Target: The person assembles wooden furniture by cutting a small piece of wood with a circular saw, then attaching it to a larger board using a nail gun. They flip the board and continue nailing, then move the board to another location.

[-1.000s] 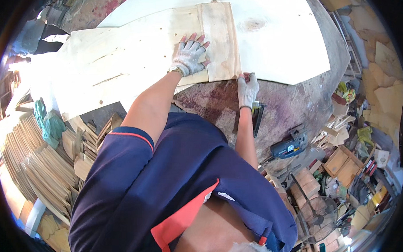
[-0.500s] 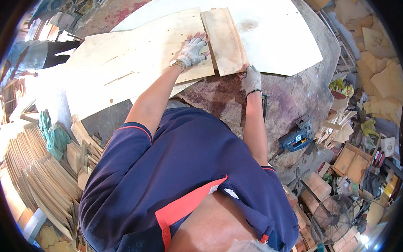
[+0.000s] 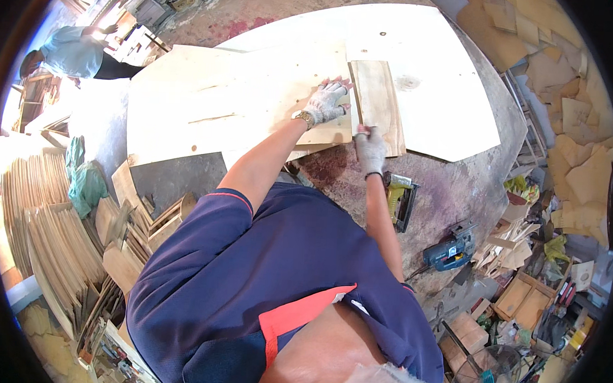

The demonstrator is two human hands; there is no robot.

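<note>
white-gloved, the left hand (image 3: 325, 103) rests palm down with its fingers spread apart on a pale plywood sheet (image 3: 256, 88) that runs off to the left of it; a watch (image 3: 304, 117) circles the wrist. just to its right, beyond a thin dark gap, lies the narrow wooden board (image 3: 377, 93), flat upon a larger white sheet (image 3: 451, 95). the right hand (image 3: 370, 153), gloved likewise with bare fingertips, sits over the near left corner of that board, fingers curled in at its edge; i cannot tell whether they pinch it or only press. most of the board stretches away from this grip, its near end just beside the knuckles. close to the right wrist, on its right, a yellow-green and black handheld tool (image 3: 401, 198) lies on the stained grey tabletop (image 3: 441, 196). farther right and nearer the body is a blue jigsaw (image 3: 448, 252), with a heap of wood scraps (image 3: 503, 251) past it. well to the left of both hands are stacked thin boards (image 3: 58, 243), a teal plastic bag (image 3: 85, 190) by them, and farther off another person (image 3: 75, 52) in a light blue top.
</note>
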